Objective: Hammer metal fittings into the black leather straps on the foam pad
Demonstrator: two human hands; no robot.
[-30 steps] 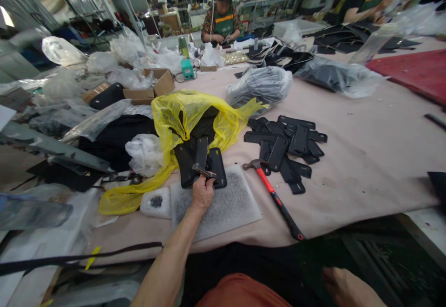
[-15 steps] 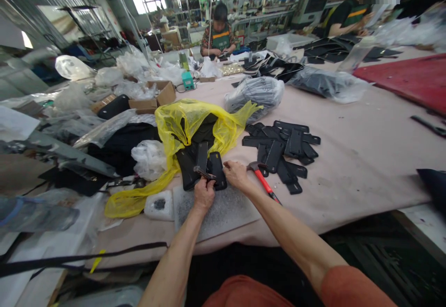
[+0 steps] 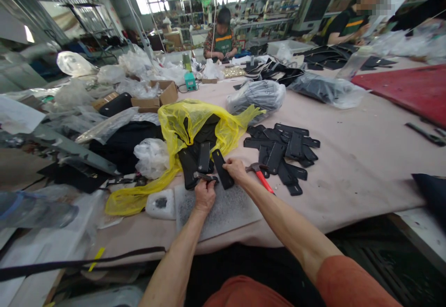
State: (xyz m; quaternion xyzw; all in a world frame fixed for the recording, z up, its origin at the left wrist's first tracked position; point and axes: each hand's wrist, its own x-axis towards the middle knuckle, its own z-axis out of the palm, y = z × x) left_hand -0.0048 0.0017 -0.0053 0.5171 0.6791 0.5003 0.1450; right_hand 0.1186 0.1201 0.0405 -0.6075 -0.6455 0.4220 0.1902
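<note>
The left hand pinches a small dark metal tool over the grey foam pad; the right hand's fingers grip a flat black leather strip beside the red-handled hammer.

The hammer lies right of the pad, before the strap pile.

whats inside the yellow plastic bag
Flat black rectangular pieces spill from the crumpled yellow plastic bag's open mouth toward both hands, left hand, right hand. Whatever lies deeper is hidden by the plastic.
</note>
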